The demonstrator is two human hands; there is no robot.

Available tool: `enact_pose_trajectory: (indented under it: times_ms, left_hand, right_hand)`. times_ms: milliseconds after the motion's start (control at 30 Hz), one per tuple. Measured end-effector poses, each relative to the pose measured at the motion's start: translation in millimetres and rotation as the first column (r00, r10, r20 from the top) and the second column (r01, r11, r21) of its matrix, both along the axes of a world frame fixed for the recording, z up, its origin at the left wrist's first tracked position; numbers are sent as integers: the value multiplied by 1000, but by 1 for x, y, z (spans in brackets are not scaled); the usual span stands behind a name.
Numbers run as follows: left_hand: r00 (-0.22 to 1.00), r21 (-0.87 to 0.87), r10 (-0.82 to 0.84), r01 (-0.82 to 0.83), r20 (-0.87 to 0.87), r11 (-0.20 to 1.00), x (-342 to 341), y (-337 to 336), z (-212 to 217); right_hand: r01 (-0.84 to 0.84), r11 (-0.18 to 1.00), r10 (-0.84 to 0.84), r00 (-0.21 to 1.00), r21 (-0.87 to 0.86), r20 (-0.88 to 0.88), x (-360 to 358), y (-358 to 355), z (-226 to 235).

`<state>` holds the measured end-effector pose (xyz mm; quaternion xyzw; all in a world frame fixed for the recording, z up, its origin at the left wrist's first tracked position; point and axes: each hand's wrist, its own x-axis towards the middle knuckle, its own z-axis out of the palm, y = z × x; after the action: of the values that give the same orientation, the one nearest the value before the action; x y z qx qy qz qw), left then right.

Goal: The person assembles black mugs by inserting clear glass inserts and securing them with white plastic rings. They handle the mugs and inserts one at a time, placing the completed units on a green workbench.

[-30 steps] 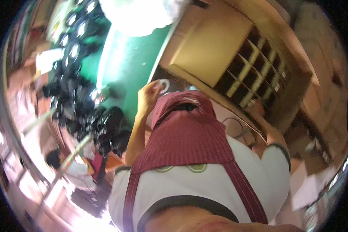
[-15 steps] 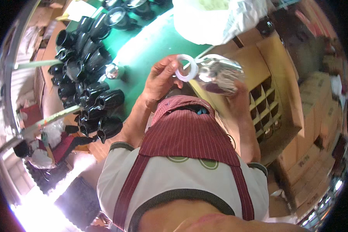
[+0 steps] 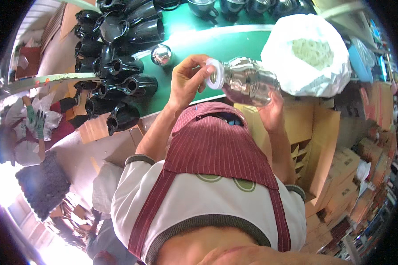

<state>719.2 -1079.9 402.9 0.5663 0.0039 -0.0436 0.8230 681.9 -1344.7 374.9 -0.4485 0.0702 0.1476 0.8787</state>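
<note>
In front of my chest lies a shiny, silvered glass flask liner, held sideways with its mouth toward the left. My right hand supports its rounded lower end, fingers curled round the side. A whitish translucent plastic ring is pinched between the thumb and fingers of my left hand. The ring sits at the liner's mouth; whether it is fully seated there, I cannot tell. On the green tabletop, beyond my left hand, stands a silver rounded piece.
Black glossy jugs crowd the table's left side, with more black vessels along the back. A white bag of pale rings stands at right. Below it is an open carton with dividers. Another person wearing gloves is at far left.
The ring has turned from facing me to lying across the liner's mouth. My view has swung right, bringing the whole ring bag into sight. Both hands keep their holds.
</note>
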Motion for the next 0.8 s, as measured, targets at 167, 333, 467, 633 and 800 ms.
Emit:
enact_pose_trajectory:
  times_ms: [167,333,467,633,800]
  left_hand:
    - [968,188,28,-77,250,979,28,36,-4]
    - [983,57,-77,88,-165,995,52,57,-3]
    - [916,-405,-214,63,-339,912,63,58,-29]
    - [979,117,91,-114,182,987,56,46,-26]
    - [999,76,-47,48,-17,996,55,31,-40]
  right_hand:
    - [-141,990,140,977,-7,160,34,10,-26]
    - [-125,984,139,984,125,-110,64,44,-11]
    - [-130,956,179,969,261,-171,80,70,-11]
    - [-219,967,216,976,-132,-34,90,78,-11]
    - [-228,891,259,966,-393,27,86,68,-17]
